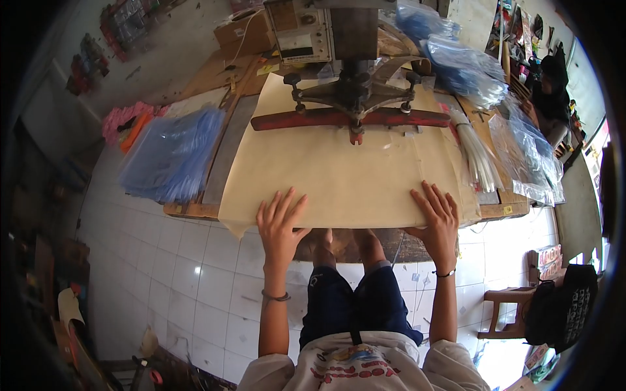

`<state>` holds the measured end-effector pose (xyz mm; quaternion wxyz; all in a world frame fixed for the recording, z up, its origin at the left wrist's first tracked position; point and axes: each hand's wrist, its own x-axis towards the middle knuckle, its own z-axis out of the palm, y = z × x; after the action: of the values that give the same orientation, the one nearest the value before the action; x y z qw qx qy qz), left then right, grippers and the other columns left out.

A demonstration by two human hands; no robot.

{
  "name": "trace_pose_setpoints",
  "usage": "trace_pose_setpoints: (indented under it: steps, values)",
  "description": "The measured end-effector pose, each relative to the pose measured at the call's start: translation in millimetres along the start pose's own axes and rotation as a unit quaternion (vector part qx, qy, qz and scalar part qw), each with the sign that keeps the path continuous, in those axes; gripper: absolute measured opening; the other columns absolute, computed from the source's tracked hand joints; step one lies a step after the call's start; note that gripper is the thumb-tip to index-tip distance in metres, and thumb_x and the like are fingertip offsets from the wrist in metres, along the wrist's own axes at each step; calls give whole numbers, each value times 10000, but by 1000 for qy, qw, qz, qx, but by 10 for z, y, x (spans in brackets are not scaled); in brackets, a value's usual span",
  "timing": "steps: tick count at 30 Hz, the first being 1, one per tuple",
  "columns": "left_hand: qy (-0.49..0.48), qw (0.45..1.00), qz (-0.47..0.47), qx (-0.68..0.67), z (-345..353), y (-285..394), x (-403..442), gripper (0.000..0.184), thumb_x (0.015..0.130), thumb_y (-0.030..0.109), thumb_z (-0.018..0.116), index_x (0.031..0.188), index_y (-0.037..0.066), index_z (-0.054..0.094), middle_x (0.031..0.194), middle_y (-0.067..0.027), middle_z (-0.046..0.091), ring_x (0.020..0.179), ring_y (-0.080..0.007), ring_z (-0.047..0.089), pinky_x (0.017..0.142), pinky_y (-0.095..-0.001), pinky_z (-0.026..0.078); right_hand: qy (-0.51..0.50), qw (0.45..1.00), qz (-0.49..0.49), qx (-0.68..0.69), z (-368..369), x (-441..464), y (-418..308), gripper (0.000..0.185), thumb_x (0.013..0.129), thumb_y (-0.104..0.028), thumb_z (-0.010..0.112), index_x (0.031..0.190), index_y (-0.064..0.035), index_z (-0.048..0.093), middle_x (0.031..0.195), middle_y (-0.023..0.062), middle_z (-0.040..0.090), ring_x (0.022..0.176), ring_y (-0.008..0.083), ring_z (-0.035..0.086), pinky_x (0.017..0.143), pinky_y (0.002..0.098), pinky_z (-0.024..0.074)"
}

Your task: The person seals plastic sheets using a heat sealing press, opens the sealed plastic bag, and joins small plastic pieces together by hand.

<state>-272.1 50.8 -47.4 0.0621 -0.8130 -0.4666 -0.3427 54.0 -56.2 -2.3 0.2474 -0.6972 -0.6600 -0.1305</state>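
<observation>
White shirt [355,371] of the person sits closest. Leftmost on the tabletop [188,210] lies a stack of blue plastic [173,156]. Next, the left grip [279,228] is open, fingers spread on the near left part of the brown paper [326,186]. That paper lies ahead of and between both grips, long axis left to right, far edge pointing away beneath a red bar [287,120]. Right grip [438,218], also spread open, rests near its right end, beside white strips [478,156].

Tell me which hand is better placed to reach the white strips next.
Likely your right hand, resting on the brown sheet nearer the white strips; your left hand rests farther away.
</observation>
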Motion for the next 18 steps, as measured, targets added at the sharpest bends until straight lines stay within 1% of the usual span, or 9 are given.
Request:
trace_pose_setpoints:
  steps: [2, 5, 8, 11, 18]
  values:
    - [2, 1000, 0, 0, 7, 6, -16, 742, 639, 246, 890, 1345, 249, 664, 1468, 12, 573, 1352, -272, 507, 1176, -522, 300, 4, 1000, 0, -4, 20, -17, 16, 843, 556, -268, 905, 1354, -208, 639, 1474, 59, 570, 1355, 259, 532, 1153, 487, 377]
    - [5, 1000, -2, 0, 30, 3, -28, 724, 658, 250, 886, 1347, 248, 662, 1467, 13, 574, 1353, -272, 505, 1177, -524, 296, 4, 1000, 6, -2, 19, -18, 4, 856, 559, -302, 922, 1359, -182, 643, 1472, 57, 573, 1372, 259, 517, 1172, 469, 356]
    - [10, 1000, -1, 1, 36, 2, -35, 710, 670, 256, 882, 1345, 246, 663, 1466, 13, 574, 1355, -271, 504, 1178, -527, 291, 4, 1000, 10, 0, 25, -18, -1, 861, 554, -303, 924, 1358, -185, 643, 1470, 54, 575, 1372, 257, 517, 1173, 470, 355]
    - [11, 1000, -2, 1, 37, 7, -42, 705, 675, 260, 879, 1345, 241, 662, 1467, 11, 574, 1359, -271, 500, 1179, -525, 286, 4, 1000, 7, 3, 27, -28, 13, 842, 564, -267, 904, 1360, -215, 635, 1480, 54, 565, 1360, 258, 528, 1160, 491, 370]
    - [9, 1000, -6, -3, 40, 14, -48, 700, 681, 260, 876, 1346, 235, 661, 1472, 7, 570, 1368, -273, 490, 1179, -524, 278, 4, 1000, 9, 2, 44, -41, 22, 847, 558, -284, 902, 1360, -216, 636, 1484, 49, 562, 1363, 256, 525, 1162, 491, 369]
